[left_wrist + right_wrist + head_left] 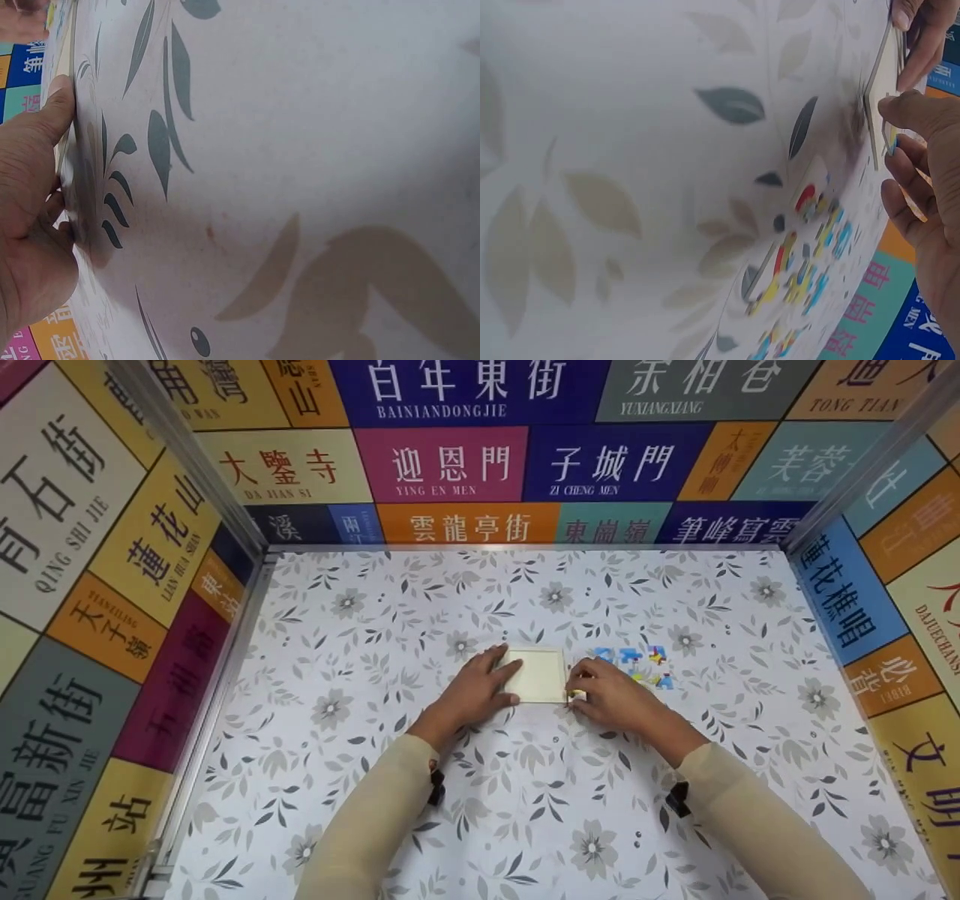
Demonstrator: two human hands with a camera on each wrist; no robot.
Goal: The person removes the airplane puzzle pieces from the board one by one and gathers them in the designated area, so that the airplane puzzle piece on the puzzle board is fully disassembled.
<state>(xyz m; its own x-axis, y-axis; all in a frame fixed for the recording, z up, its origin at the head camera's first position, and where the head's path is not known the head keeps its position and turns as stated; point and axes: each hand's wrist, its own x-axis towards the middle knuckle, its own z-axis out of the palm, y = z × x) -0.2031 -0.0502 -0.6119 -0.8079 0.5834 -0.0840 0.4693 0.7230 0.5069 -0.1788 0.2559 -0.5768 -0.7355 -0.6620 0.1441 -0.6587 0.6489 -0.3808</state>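
A shallow pale puzzle tray [540, 676] lies flat on the table, its bare inside facing up. My left hand [474, 690] rests at the tray's left side with fingers spread. In the left wrist view, the left thumb [60, 105] lies along the tray's edge. Just off the tray's right edge, my right hand [613, 699] pinches a small jigsaw piece between thumb and fingertips. The right wrist view shows this piece [890, 133] tilted on edge, with yellow and blue on it. Several loose jigsaw pieces [658, 655], mostly blue, yellow and red, lie to the right, partly hidden behind the right hand.
Under everything is a white tabletop [420, 607] with a grey leaf and flower pattern. Panels [450, 465] printed with large characters stand along the back and both sides. Metal rails [525, 547] run along the table's edges.
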